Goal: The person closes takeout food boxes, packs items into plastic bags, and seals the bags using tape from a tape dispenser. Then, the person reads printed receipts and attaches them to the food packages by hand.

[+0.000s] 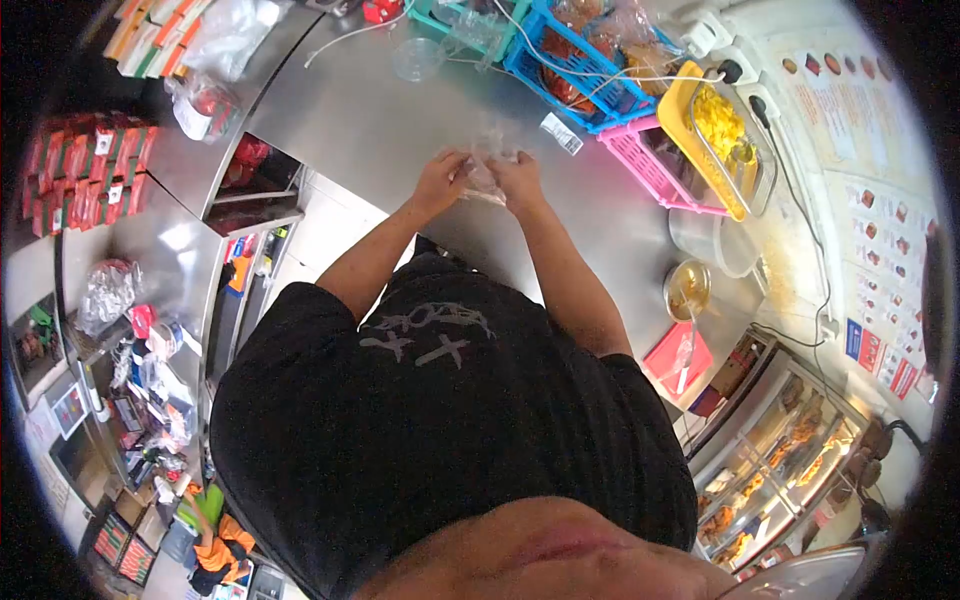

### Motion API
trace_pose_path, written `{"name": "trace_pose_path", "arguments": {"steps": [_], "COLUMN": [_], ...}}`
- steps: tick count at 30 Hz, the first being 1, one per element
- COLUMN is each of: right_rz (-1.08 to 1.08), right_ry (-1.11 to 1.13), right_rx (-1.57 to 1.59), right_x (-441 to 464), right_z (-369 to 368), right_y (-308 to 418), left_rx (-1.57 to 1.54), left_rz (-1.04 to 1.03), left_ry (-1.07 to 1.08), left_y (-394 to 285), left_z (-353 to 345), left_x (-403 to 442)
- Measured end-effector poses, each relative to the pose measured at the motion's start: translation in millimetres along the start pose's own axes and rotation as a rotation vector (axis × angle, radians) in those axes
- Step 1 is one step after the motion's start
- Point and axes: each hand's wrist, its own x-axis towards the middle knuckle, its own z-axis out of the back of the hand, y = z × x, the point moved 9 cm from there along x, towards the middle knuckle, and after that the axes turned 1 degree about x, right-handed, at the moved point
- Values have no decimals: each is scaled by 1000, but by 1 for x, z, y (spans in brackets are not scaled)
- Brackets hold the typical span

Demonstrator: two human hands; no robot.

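Note:
Over the steel counter [350, 120], both hands hold a clear plastic bag [482, 178] with something pale inside. My left hand [441, 183] has its fingers closed on the bag's left side. On the bag's right side, my right hand [519, 182] grips it with bent fingers. The bag's loose top edge sticks up beyond the fingertips. What lies inside the bag is too small to make out. A small printed label [561, 134] lies on the counter to the right of the hands.
Blue baskets [580, 70], a pink basket [660, 165] and a yellow tray [690, 100] stand at the back right. Nearer are a bowl of sauce [688, 289] and a red board [677, 358]. Red boxes [95, 165] are stacked left. A person in orange [222, 550] is far lower left.

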Motion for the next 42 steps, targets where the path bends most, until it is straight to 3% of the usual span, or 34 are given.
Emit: {"name": "trace_pose_path", "arguments": {"steps": [2, 5, 8, 11, 14, 16, 18, 20, 22, 23, 26, 28, 30, 32, 35, 38, 41, 42], "right_rz": [-115, -89, 75, -19, -93, 195, 278, 166, 64, 14, -116, -175, -216, -242, -291, -156, -92, -176], "right_ry": [176, 70, 90, 18, 15, -36, 3, 125, 29, -17, -55, 39, 47, -30, -21, -32, 30, 32], "right_rx": [274, 474, 333, 40, -184, -620, -761, -595, -640, -660, 124, 147, 147, 113, 210, 163, -361, -691], "right_x": [4, -15, -14, -18, -34, -64, -76, -74, -84, -88, -64, -74, -84, -88, -104, -95, -112, -129], "right_z": [-7, -1, 3, 1, -26, -52, -71, -77, -50, -32, 20, 27, 40, 64, 69, 52, 23, 26], "right_y": [-4, 33, 40, 46, 47, 69, 63, 31, 78, 97, 56, 46, 40, 37, 31, -33, -16, 28], "left_rx": [62, 245, 337, 418, 316, 126, -135, -374, -414, -379, -23, -11, -26, -103, -165, -191, -233, -249], "left_rz": [-58, -176, -241, -219, -62, 39, 172, 324, 350, 309, -22, -472, -348, -344, -476, -515, -512, -509], "left_ry": [-32, 18, 43, 81, 116, 162, 250, 351, 431, 470, 558, 596, 783, 753, 535, 472, 469, 472], "left_y": [-11, -4, -1, 8, 75, 136, 106, 56, 21, 11, -5, -8, -15, -28, -39, -50, -56, -57], "left_z": [13, 20, 11, -20, -77, -119, -123, -121, -120, -124, -133, -153, -156, -153, -138, -145, -158, -160], "left_x": [2, 7, 12, 26, 34, 27, 23, 12, 4, 3, -3, -26, -30, -27, -38, -44, -38, -37]}}
